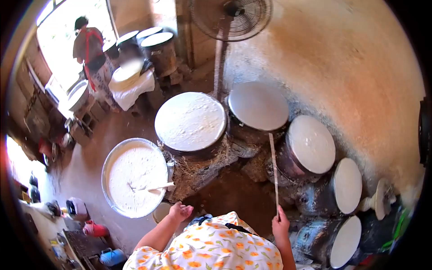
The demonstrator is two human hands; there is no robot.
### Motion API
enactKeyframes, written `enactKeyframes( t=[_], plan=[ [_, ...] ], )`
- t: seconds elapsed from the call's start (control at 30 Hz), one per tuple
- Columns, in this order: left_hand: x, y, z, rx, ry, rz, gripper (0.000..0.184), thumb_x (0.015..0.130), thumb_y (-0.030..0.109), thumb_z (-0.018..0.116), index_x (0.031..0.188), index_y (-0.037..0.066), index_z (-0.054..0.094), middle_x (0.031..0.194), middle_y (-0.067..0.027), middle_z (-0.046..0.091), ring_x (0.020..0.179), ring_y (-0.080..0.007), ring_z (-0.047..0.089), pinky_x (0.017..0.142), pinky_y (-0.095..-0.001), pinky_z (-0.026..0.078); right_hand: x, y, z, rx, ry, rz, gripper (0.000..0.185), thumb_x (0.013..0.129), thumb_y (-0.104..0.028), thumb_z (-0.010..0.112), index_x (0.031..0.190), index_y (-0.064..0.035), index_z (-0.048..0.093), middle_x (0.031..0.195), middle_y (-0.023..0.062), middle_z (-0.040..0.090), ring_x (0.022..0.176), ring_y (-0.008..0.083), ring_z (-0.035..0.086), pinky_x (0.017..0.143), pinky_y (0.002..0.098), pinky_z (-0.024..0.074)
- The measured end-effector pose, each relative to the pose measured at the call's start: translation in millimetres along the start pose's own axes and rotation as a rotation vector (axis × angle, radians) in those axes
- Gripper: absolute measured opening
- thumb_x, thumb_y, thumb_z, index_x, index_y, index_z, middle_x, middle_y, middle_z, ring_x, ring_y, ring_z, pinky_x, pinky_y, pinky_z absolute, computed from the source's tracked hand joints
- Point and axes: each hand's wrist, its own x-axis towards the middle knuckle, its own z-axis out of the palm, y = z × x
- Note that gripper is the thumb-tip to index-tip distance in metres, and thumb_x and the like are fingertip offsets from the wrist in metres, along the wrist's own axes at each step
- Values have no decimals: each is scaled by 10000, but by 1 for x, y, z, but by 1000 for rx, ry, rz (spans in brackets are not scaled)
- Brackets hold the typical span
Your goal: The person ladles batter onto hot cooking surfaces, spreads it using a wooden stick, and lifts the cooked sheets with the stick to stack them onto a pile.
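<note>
My right hand is wrapped round the lower end of a long, thin wooden stick. The stick points up and away, its far tip by the rim of a large grey round plate on a dark drum. My left hand hangs in front of my body with loosely curled fingers, and I see nothing in it. Beyond it to the left stands a wide metal basin of thick white batter, where a pale-handled utensil lies partly sunk. A round plate at centre carries a bumpy white layer.
More drums topped with pale round plates curve along the right wall. A standing fan is at the back. Another person stands far left near cloth-draped drums. A red jug and a blue container sit lower left.
</note>
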Motion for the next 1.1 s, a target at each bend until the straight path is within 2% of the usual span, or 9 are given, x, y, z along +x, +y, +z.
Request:
enactKeyframes(
  t=[0.13, 0.23, 0.4, 0.5, 0.6, 0.67, 0.8, 0.97, 1.1],
  plan=[
    [-7, 38, 31, -249, -103, 94, 687, 922, 450, 492, 1321, -24, 197, 1273, -294, 426, 1101, -446, 505, 908, -588, 451, 76, -69, 78, -171, -168, -470, 499, 773, 60, 509, 1248, -84, 560, 1042, 144, 659, 842, 181, 656, 710, 283, 499],
    [-1, 57, 49, -367, -143, 98, 791, 896, 472, 528, 1353, -36, 129, 1321, -285, 375, 1182, -443, 444, 961, -622, 386, 117, -139, 133, -370, -270, -527, 555, 733, 48, 533, 1231, -192, 582, 879, 144, 628, 760, 307, 618, 672, 374, 505],
    [39, 81, 38, -500, -228, 38, 553, 911, 388, 536, 1234, -19, 345, 1071, -210, 531, 1025, -384, 523, 948, -605, 404, 171, -187, 220, -885, -355, -596, 643, 790, -31, 534, 1334, -362, 443, 747, 164, 520, 691, 371, 576, 635, 469, 480],
    [41, 95, 38, -773, -179, 80, 264, 925, 216, 486, 1080, 6, 444, 941, -153, 550, 912, -358, 547, 930, -571, 434, 196, -209, 247, -859, -320, -610, 644, 810, -40, 521, 1365, -343, 401, 761, 187, 534, 721, 386, 581, 664, 478, 479],
    [14, 113, 15, -1041, -305, 149, 212, 921, 213, 491, 993, 20, 443, 850, -157, 535, 765, -330, 560, 785, -513, 504, 201, -230, 248, -842, -422, -557, 645, 799, -33, 521, 1369, -310, 403, 787, 202, 546, 751, 397, 579, 686, 483, 475],
    [13, 126, -18, -924, -42, 538, 170, 916, 196, 484, 930, 33, 436, 727, -89, 501, 609, -224, 532, 619, -381, 531, 194, -212, 235, -738, -521, -622, 660, 783, -30, 529, 1376, -288, 396, 805, 213, 552, 753, 411, 571, 689, 498, 466],
    [-28, 123, -75, -1100, -243, 288, 200, 914, 173, 443, 741, 88, 390, 559, 28, 397, 439, -68, 409, 376, -190, 384, 179, -190, 201, -775, -531, -640, 679, 761, -51, 565, 1370, -305, 403, 756, 192, 521, 703, 404, 564, 643, 494, 474],
    [-100, 72, -45, -848, -69, 269, 199, 908, 151, 407, 720, 87, 391, 562, 34, 387, 434, -72, 371, 381, -199, 363, 195, -191, 188, -738, -465, -739, 693, 766, -67, 595, 1400, -219, 361, 797, 168, 531, 700, 379, 577, 629, 474, 488],
    [-90, 63, -57, -948, -259, 158, 171, 910, 151, 407, 758, 73, 404, 567, 33, 385, 442, -67, 376, 388, -201, 364, 190, -201, 190, -765, -474, -797, 667, 808, -9, 530, 1420, -160, 313, 821, 167, 531, 739, 358, 586, 636, 451, 490]
  ],
)
